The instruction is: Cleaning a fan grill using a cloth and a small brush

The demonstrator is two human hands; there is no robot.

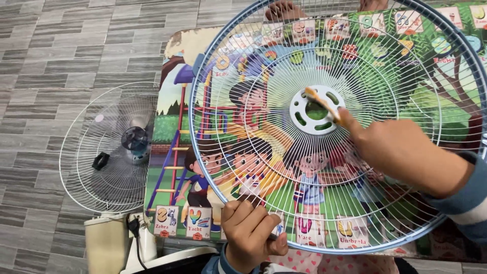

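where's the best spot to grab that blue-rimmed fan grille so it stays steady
Probably the blue outer rim of the fan grille, taken from the near bottom edge, where the left hand already pinches it. The rim is the thickest, stiffest part; the thin white wires look easy to bend. The grille is tilted up off the picture mat, so that edge is open, leaving the hub clear for the right hand with the brush.

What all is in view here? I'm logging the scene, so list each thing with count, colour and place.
Fan guard: one, blue-rimmed white wire, held up at centre.
Brush: one, tan, at the guard's hub.
Picture mat: one, colourful, on the floor under the guard.
Second fan guard: one, white, with blades, lying left.
Black knob: one, on the left guard.
Fan base: one, cream, bottom left.
Floor: grey tiles.
Left hand: grips the guard's lower rim.
Right hand: holds the brush.
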